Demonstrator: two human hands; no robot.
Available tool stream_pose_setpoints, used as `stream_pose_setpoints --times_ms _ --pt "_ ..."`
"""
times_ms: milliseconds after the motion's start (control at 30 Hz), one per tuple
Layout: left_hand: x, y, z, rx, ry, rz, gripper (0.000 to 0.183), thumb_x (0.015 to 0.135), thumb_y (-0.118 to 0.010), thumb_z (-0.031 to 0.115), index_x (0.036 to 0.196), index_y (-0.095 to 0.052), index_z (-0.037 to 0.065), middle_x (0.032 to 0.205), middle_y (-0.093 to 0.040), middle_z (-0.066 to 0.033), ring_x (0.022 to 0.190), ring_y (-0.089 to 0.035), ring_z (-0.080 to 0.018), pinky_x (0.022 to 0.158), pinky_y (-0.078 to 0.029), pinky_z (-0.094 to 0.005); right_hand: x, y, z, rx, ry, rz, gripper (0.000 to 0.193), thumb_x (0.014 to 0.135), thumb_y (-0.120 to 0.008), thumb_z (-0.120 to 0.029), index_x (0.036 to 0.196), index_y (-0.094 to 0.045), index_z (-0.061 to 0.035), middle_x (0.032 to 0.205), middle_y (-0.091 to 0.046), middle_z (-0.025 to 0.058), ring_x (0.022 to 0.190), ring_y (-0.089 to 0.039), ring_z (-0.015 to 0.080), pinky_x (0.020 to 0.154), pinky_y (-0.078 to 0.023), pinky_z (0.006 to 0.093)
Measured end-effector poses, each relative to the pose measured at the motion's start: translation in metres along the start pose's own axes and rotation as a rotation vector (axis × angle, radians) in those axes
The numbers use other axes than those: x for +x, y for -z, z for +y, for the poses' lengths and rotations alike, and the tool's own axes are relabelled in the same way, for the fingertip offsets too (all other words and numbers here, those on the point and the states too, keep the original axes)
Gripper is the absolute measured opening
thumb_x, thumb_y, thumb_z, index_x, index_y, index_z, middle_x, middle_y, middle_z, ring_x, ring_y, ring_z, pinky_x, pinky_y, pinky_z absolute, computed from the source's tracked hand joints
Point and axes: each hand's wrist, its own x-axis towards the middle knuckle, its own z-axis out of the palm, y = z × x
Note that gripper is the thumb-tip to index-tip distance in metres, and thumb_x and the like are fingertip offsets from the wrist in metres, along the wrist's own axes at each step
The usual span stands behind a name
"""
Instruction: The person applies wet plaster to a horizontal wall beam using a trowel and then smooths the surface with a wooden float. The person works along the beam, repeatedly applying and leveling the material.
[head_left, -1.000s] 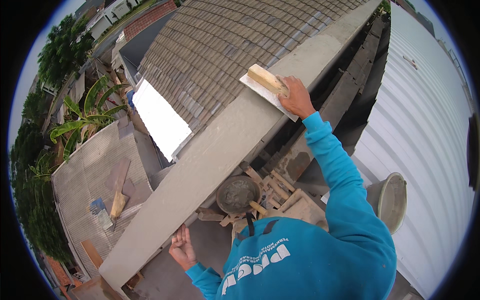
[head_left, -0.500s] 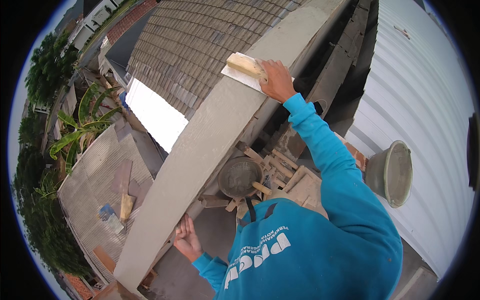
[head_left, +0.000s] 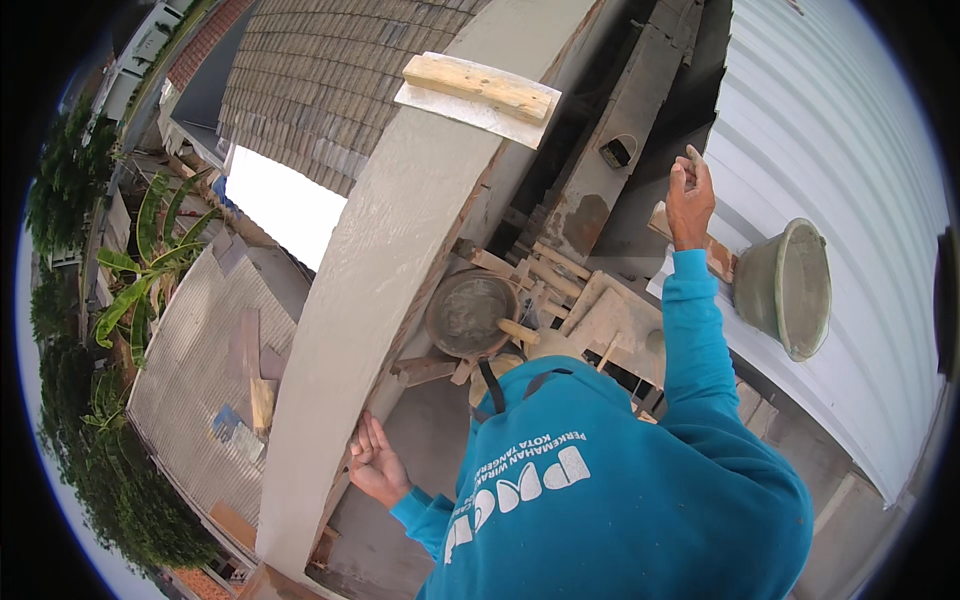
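Observation:
A plastering float (head_left: 485, 105), a pale flat board with a wooden bar handle, lies across the top of a wet grey mortared wall ledge (head_left: 340, 290). My right hand (head_left: 690, 205) is raised to the right of it, apart from the float. Its fingers are partly bent, one stretches upward, and nothing shows in them. Against the inner lower edge of the ledge rests my left hand (head_left: 375, 465), open, with fingers extended and nothing held. Between my hands, a round bowl (head_left: 470, 312) holds grey mortar, and a wooden tool handle (head_left: 518, 331) sticks out of it.
A bucket (head_left: 785, 290) with grey residue stands at the right, by a white corrugated metal roof (head_left: 850, 170). Scrap wood and a mortar-stained board (head_left: 610, 315) lie ahead of my body. Beyond the ledge are a tiled roof (head_left: 320, 85) and a lower corrugated roof (head_left: 205, 370).
My right hand has let go of the float and moved right, toward the metal roof. The float stays on the ledge. My left hand remains at the ledge's inner edge.

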Motion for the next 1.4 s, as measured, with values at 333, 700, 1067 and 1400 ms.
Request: stream_pose_setpoints --times_ms 333,700,1067,1400 --pt "0.002 -0.007 0.000 0.094 -0.007 -0.013 0.033 0.063 -0.039 -0.011 0.096 -0.041 -0.011 0.141 -0.035 -0.0351 0.141 -0.027 -0.0463 0.118 -0.032 -0.0529 -0.088 0.070 0.113 -0.591 0.118 0.190 0.037 0.079 -0.053 0.000 0.116 -0.061 0.0004 0.116 -0.059 0.0211 0.112 -0.053 0.0395 0.100 -0.040 0.0473" --pt "0.009 0.005 0.005 0.140 0.045 -0.056 0.028 0.063 -0.040 -0.012 0.090 -0.040 -0.009 0.145 -0.032 -0.0352 0.141 -0.027 -0.0462 0.117 -0.033 -0.0523 -0.143 0.114 0.161 -0.754 0.049 0.179 0.034 0.074 -0.058 -0.003 0.107 -0.062 -0.0002 0.114 -0.059 0.0172 0.104 -0.052 0.0392 0.092 -0.041 0.0491" --pt "0.013 0.008 0.009 0.138 0.059 -0.039 0.024 0.064 -0.040 -0.011 0.087 -0.039 -0.005 0.141 -0.036 -0.0346 0.140 -0.030 -0.0456 0.117 -0.034 -0.0514 -0.148 0.142 0.184 -0.881 0.034 -0.043 0.047 0.076 -0.060 -0.009 0.123 -0.059 -0.0047 0.129 -0.055 0.0155 0.121 -0.048 0.0377 0.108 -0.034 0.0487" --pt "-0.005 -0.012 0.004 0.163 -0.009 -0.018 0.046 0.071 -0.041 -0.009 0.117 -0.040 -0.013 0.139 -0.039 -0.0309 0.136 -0.036 -0.0428 0.117 -0.035 -0.0476 -0.142 0.143 0.189 -0.954 0.037 -0.131 0.048 0.075 -0.058 -0.008 0.123 -0.058 -0.0025 0.128 -0.055 0.0191 0.120 -0.049 0.0388 0.106 -0.037 0.0485"
